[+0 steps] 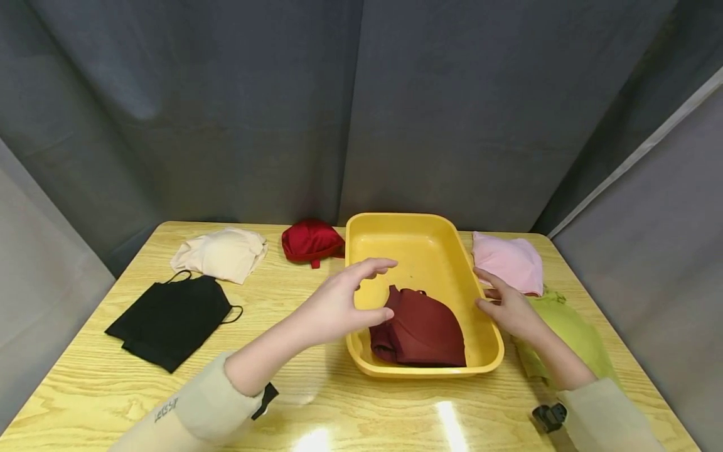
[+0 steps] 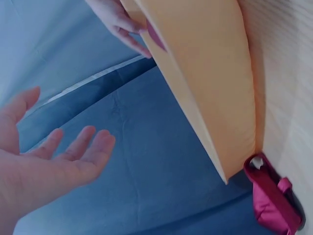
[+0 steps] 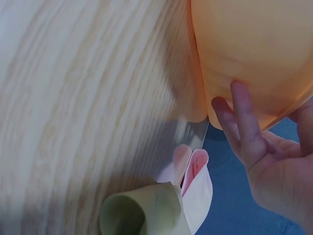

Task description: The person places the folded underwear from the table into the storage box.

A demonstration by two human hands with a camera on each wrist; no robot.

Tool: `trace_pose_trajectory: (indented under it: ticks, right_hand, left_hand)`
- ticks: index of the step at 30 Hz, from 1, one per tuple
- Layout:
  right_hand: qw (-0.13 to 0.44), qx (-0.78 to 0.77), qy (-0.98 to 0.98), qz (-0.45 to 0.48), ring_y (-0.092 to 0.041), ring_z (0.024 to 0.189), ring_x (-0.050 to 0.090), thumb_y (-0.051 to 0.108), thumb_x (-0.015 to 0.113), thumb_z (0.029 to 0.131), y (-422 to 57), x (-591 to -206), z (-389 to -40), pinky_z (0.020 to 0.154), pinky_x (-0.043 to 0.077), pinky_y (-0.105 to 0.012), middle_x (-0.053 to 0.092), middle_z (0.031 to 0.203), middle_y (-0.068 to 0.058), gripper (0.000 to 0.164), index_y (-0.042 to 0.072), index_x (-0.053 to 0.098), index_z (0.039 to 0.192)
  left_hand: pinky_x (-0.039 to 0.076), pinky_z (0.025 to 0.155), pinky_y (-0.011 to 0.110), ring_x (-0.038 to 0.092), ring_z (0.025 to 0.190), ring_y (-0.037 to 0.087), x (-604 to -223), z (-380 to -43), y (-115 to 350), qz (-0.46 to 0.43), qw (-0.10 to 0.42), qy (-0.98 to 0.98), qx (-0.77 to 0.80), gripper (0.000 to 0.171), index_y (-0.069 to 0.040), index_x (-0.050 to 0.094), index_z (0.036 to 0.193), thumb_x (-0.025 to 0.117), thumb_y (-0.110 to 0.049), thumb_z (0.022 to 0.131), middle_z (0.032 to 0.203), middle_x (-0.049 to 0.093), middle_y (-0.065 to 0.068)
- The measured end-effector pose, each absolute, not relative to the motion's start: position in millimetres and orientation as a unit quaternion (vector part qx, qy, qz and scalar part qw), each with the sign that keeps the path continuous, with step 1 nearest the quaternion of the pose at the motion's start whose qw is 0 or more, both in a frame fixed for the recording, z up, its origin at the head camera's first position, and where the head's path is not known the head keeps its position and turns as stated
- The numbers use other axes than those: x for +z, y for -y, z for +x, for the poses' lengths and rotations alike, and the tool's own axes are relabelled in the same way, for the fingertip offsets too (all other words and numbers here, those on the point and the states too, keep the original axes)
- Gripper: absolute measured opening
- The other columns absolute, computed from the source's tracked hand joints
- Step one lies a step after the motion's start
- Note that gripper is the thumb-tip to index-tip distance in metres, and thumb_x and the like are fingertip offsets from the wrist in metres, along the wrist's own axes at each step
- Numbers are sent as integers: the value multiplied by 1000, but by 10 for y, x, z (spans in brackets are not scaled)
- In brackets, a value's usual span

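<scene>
A yellow plastic basin (image 1: 415,373) stands on the wooden table with a folded maroon bra (image 1: 426,329) in its near part. Over the basin's left side hangs my left hand (image 1: 350,304), thumb and fingers spread apart, holding nothing. The left wrist view shows that hand (image 2: 58,166) with loosely bent fingers, away from the basin wall. At the basin's right side is my right hand (image 1: 511,311), its fingertips by the rim. In the right wrist view, extended fingers (image 3: 247,122) lie against the basin's outer wall (image 3: 259,54).
Left of the basin lie a red satin bra (image 1: 312,242), a cream folded garment (image 1: 223,253) and a black strappy top (image 1: 172,320). On the right are a pink padded garment (image 1: 508,260) and a green one (image 1: 573,333). Grey curtains (image 1: 254,113) border the table (image 1: 305,402).
</scene>
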State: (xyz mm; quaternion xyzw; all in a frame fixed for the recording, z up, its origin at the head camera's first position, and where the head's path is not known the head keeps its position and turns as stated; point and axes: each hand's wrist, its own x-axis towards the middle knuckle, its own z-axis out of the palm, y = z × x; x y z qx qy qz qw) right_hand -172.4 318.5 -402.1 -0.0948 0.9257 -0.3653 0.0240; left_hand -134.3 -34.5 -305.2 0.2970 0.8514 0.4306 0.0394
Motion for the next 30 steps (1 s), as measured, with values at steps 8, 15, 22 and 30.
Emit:
trace_pose_trajectory:
  ticks: [8, 15, 22, 30]
  right_hand:
    - [26, -354, -930, -94, -50, 119, 46, 16, 57, 94, -3176, -4010, -1714, 90, 48, -54, 38, 139, -34, 60, 3, 31, 146]
    - [28, -360, -928, -98, -50, 119, 46, 16, 57, 94, -3192, -4024, -1712, 90, 48, -53, 38, 139, -34, 61, 3, 30, 147]
    - [34, -356, -929, -94, -47, 119, 49, 16, 57, 94, -3222, -4069, -1718, 88, 50, -50, 42, 138, -32, 62, 5, 29, 148]
    - [34, -359, -928, -93, -49, 121, 46, 17, 57, 94, -3207, -4043, -1712, 90, 49, -53, 39, 139, -33, 62, 6, 28, 148]
  left_hand:
    - [43, 101, 37, 48, 123, 16, -2936, -1297, 555, 322, -3, -850, 416, 65, -27, 46, 138, 76, -25, 80, 136, 49, -13]
    - [41, 103, 41, 45, 126, 13, -2844, -1261, 762, 334, -30, -842, 424, 68, -26, 45, 138, 78, -24, 79, 137, 49, -10]
    - [43, 101, 39, 47, 122, 11, -2752, -1215, 956, 344, -84, -847, 397, 72, -27, 44, 139, 79, -26, 77, 138, 47, -11]
    - [41, 103, 42, 44, 128, 14, -2723, -1212, 1191, 333, -122, -857, 375, 78, -26, 41, 142, 81, -24, 75, 141, 46, -7]
